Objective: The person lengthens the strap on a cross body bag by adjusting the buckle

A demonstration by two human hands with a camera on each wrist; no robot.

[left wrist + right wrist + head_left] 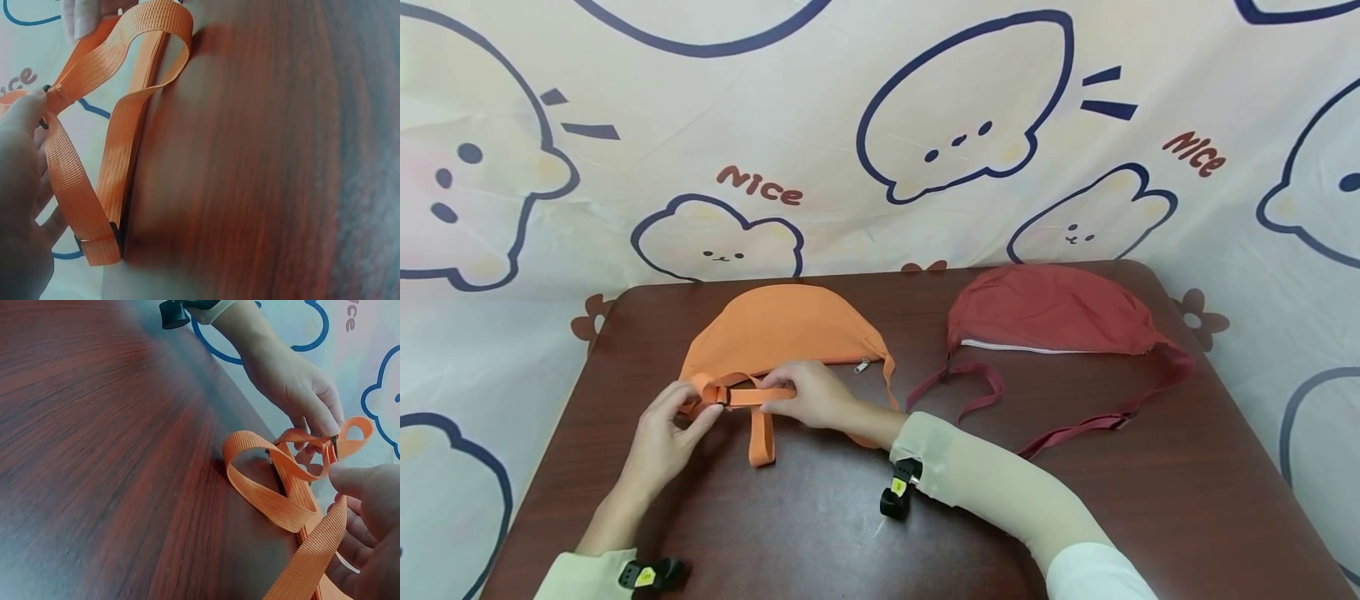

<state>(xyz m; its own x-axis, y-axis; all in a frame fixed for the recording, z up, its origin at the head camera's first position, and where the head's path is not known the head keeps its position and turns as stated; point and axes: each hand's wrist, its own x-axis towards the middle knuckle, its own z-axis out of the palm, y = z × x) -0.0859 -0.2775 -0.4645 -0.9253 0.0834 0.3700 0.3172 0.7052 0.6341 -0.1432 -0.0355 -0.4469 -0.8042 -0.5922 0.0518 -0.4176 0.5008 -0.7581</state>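
An orange waist bag lies flat on the dark wooden table. Its orange webbing strap runs in loops in front of it, with a small black slider buckle on it. My left hand pinches the strap at the buckle. My right hand pinches the strap a little to the right, thumb on top. One strap end hangs toward me on the table.
A dark red waist bag with a white zip line lies at the table's back right, its red strap trailing toward the front. A cartoon-printed cloth hangs behind and around the table. Black wrist camera mounts sit on both sleeves.
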